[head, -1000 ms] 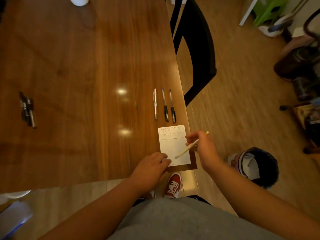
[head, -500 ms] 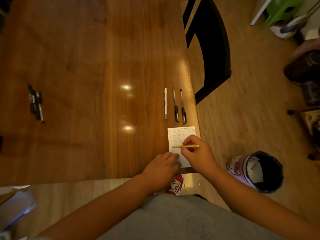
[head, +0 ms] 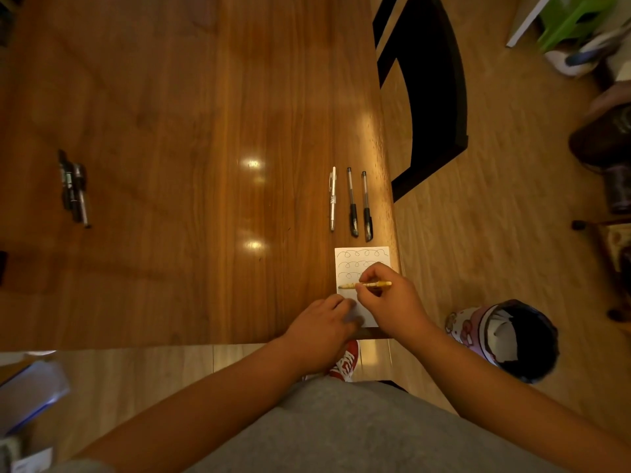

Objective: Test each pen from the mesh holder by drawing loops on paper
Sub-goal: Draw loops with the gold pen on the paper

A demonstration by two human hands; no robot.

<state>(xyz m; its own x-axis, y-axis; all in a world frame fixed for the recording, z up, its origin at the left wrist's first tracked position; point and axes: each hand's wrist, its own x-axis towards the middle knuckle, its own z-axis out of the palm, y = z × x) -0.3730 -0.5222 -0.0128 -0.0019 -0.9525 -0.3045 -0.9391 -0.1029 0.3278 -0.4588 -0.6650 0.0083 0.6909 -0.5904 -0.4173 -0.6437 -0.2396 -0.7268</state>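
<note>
A small white paper [head: 345, 259] lies at the table's near right corner with three rows of drawn loops on it. My right hand [head: 392, 302] pinches a yellow pen [head: 370, 285], which lies almost level with its tip on the paper's left side below the third row. My left hand [head: 321, 327] rests on the paper's lower left edge with its fingers bent. Just beyond the paper lie a white pen [head: 332, 199] and two black pens [head: 358, 203] side by side. The mesh holder is not in view.
A bundle of dark pens [head: 73, 187] lies far left on the wooden table [head: 191, 131]. A black chair [head: 430, 90] stands past the table's right edge. A patterned bin [head: 505, 339] stands on the floor by my right arm.
The yellow pen swung from a raised slant down to lie nearly level, tip on the paper. The view shifted left, so everything on the table sits further right in frame.
</note>
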